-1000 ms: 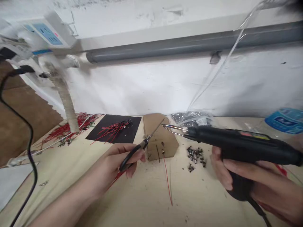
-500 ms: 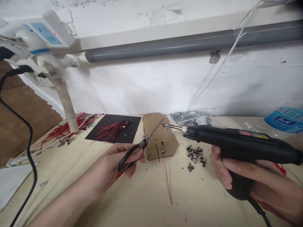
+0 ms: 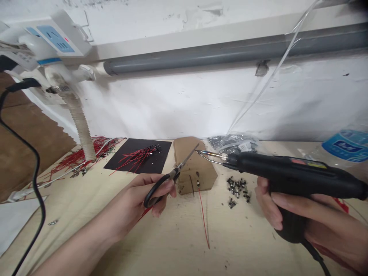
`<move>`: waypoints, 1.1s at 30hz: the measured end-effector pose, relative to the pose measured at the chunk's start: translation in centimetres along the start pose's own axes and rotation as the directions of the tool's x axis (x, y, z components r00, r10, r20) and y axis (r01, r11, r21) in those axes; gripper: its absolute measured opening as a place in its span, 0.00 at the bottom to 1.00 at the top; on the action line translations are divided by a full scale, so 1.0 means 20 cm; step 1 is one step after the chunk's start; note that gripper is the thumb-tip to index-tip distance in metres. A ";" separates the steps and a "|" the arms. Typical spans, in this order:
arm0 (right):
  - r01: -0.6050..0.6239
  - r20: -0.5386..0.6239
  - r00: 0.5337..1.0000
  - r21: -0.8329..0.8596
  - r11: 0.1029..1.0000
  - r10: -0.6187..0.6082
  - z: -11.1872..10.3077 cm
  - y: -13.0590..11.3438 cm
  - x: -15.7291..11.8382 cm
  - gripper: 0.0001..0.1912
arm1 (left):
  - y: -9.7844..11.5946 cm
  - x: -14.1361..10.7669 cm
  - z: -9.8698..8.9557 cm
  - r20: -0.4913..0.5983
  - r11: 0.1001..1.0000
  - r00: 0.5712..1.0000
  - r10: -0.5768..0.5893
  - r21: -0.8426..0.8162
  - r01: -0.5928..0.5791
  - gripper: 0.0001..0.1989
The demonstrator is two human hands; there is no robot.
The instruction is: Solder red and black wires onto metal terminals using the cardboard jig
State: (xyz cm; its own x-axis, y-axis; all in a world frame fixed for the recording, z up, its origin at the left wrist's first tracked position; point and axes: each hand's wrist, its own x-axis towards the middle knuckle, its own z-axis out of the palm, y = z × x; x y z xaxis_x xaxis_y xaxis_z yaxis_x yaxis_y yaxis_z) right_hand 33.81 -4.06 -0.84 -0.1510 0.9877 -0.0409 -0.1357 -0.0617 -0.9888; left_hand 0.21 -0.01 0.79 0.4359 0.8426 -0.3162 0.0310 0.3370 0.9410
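Note:
My left hand [image 3: 149,195] is closed on black-handled scissors [image 3: 174,174], whose blades point up and to the right over a piece of cardboard [image 3: 184,153]. My right hand [image 3: 310,218] grips a black soldering gun [image 3: 276,174] with its tip pointing left, close to the scissor tips. Whether the two tips touch is hard to tell. On the cardboard's front part lies a small metal part [image 3: 198,183] with a red wire [image 3: 204,218] trailing from it toward me. More red wire shows beneath my left hand.
Red wires with small parts lie on a black sheet [image 3: 120,153] and in a pile [image 3: 71,159] at left. Loose metal parts [image 3: 237,188] and a plastic bag of parts [image 3: 235,142] are right of the cardboard. A bottle [image 3: 346,145] lies far right; a black cable [image 3: 38,168] hangs left.

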 end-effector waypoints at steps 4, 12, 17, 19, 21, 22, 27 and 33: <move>0.002 0.008 1.000 -0.002 1.000 -0.002 0.00 0.00 0.00 0.08 | 0.00 0.00 0.00 0.006 1.000 1.000 0.004 -0.001 -0.004 0.21; -0.041 -0.011 0.999 0.002 0.999 0.041 0.03 -0.02 0.00 0.11 | 0.01 0.00 0.00 0.004 1.000 1.000 -0.009 0.004 0.009 0.21; -0.039 -0.026 0.999 0.013 0.999 0.039 0.01 0.00 -0.01 0.08 | 0.00 -0.01 0.00 0.011 1.000 1.000 -0.017 0.004 0.017 0.20; -0.012 0.049 0.999 0.008 1.000 0.012 0.00 0.00 -0.01 0.10 | 0.00 0.00 0.00 0.016 1.000 1.000 -0.019 -0.005 0.019 0.20; -0.010 0.023 1.000 -0.011 1.000 0.010 0.00 0.00 -0.01 0.09 | 0.00 0.00 0.00 0.025 1.000 0.999 -0.020 -0.018 0.021 0.20; -0.015 0.018 1.000 -0.005 1.000 0.015 0.01 -0.01 -0.01 0.08 | 0.00 0.00 0.00 0.029 0.999 0.999 -0.020 -0.030 0.021 0.20; -0.070 -0.047 0.996 0.007 0.998 0.071 0.04 -0.04 -0.03 0.10 | 0.00 0.01 0.00 0.020 0.994 1.000 -0.012 -0.105 0.014 0.19; -0.041 0.000 0.999 0.019 0.999 0.041 0.02 -0.02 -0.02 0.09 | 0.00 -0.02 0.01 0.032 0.997 0.999 -0.014 -0.073 0.017 0.20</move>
State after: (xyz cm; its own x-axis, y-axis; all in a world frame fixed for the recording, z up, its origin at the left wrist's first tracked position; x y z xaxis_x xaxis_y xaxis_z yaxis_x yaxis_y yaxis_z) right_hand 33.55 -4.40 -0.32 -0.1560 0.9844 -0.0816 -0.1478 -0.1049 -0.9834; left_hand 0.16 -0.37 1.02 0.4636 0.8240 -0.3256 -0.0274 0.3806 0.9243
